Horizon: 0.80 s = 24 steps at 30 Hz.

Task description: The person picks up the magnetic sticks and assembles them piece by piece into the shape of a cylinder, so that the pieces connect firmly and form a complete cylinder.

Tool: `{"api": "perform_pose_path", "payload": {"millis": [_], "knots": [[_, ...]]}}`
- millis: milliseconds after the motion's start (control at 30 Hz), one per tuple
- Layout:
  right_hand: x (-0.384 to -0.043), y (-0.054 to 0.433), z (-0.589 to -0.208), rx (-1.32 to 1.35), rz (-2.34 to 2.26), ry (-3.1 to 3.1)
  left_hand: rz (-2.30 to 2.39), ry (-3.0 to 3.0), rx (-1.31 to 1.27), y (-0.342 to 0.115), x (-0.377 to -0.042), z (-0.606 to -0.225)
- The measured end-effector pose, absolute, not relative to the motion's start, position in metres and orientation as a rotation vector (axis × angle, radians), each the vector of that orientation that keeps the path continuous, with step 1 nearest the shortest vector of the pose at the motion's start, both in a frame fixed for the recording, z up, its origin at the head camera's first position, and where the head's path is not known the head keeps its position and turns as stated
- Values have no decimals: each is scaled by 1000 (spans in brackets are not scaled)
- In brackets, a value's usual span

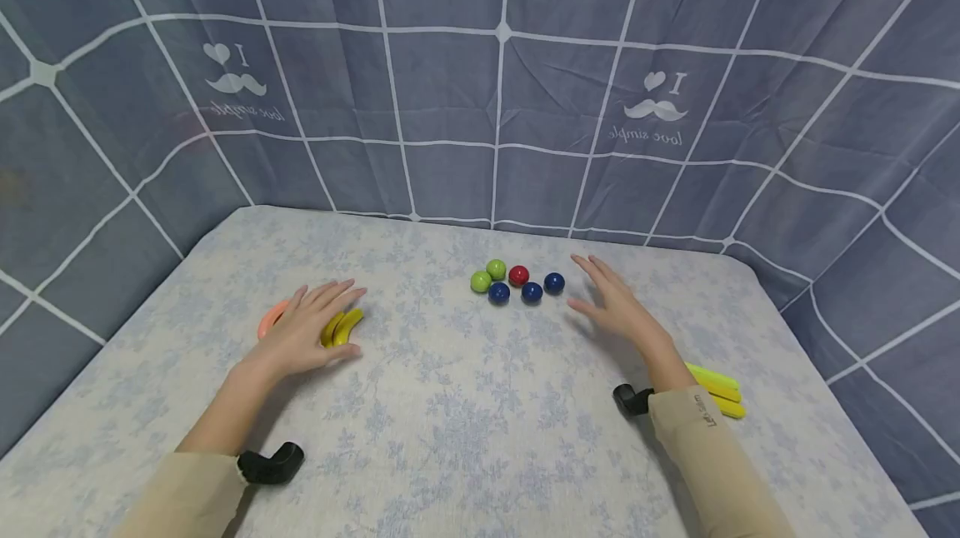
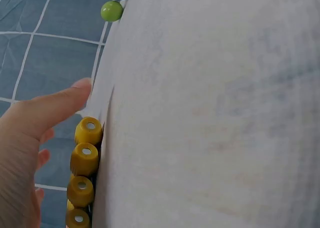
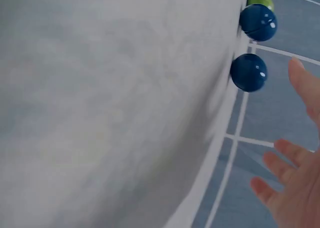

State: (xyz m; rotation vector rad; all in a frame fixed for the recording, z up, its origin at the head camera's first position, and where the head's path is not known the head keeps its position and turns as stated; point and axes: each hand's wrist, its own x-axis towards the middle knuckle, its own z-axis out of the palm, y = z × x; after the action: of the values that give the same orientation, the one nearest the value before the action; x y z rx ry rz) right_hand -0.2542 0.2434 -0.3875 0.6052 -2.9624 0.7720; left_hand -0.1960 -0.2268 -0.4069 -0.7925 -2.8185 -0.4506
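Bananas (image 1: 348, 326) lie close by my spread left hand (image 1: 300, 333), balls (image 1: 532, 293) near my spread right hand (image 1: 617, 305); a careless sideways brush there could send the balls rolling away.

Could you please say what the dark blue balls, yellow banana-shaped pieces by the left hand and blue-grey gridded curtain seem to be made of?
Dark blue balls: glossy, perhaps hard plastic or lacquered wood, given sharp highlights. Yellow banana-shaped pieces: smooth, slightly shiny, so possibly plastic. Blue-grey gridded curtain: matte fabric, judging by its folds and wrinkles.
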Motion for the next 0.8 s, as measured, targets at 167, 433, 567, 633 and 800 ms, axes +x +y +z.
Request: {"api": "perform_pose_path", "payload": {"millis": [167, 433, 567, 633, 800], "knots": [[-270, 238, -394, 766, 851, -2925, -473, -2811, -824, -231, -195, -414], [-284, 233, -403, 839, 792, -2956, -481, -2775, -860, -232, -194, -419], [-286, 232, -407, 846, 774, -2975, -478, -2767, -866, -233, -194, -421], [-287, 231, -408, 835, 762, -2986, -472, -2774, -862, -233, -194, -422], [-287, 229, -409, 836, 775, -2983, -481, -2780, -866, -234, -194, -423]]}}
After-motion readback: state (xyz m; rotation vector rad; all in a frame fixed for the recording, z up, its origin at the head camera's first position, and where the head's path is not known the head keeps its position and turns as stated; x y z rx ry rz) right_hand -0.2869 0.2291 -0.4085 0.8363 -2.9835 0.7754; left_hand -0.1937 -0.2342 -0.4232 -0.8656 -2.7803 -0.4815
